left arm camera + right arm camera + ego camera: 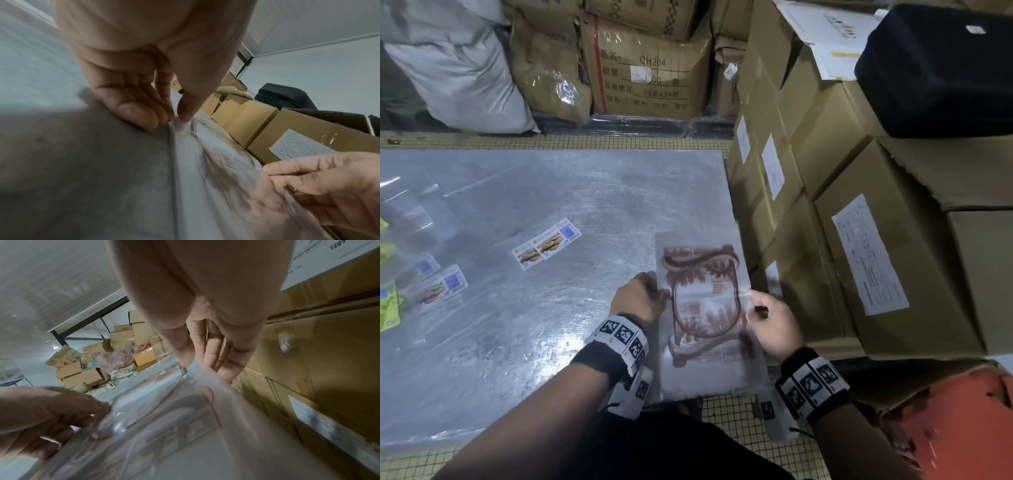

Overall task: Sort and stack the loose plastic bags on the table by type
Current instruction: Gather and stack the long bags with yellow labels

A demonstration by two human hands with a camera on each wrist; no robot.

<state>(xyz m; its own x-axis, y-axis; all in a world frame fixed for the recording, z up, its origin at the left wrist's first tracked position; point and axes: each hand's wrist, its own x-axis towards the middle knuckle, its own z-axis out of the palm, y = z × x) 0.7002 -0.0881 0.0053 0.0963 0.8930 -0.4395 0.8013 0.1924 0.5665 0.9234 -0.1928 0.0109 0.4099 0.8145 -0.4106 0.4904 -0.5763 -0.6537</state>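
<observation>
Closest to the person, both hands held one clear plastic bag with a dark red print (705,308) over the near right corner of the grey table (585,205). The left hand (638,299) pinched the bag's left edge between thumb and curled fingers (144,113); the right hand (774,325) pinched the right edge, thumb on top and fingers underneath. Each wrist wore a black band with black-and-white square markers. The bag's near end hung past the table edge, above the small-tiled floor (739,411), and its far end lay over the tabletop beside the cartons. From the right wrist the print showed only as blurred reddish lines through the film (164,418).

Further out on the table lay a clear bag with a biscuit label (546,243), well apart from the held one. At the left edge more bags were scattered: another biscuit-label bag (440,286), some yellow-green printed bags (388,305) partly cut off by the frame, and plain clear ones (414,212) that were hard to separate from the glare.

To the right, touching the table's side, stood stacked cardboard cartons with white paper labels (859,240); a black case (941,68) sat on top of them. An orange thing (955,421) showed low at the right, in an opened box. Beyond the far table edge stood more taped cartons (650,68), one marked CH204, and a grey-white sack (458,68) at the left.
</observation>
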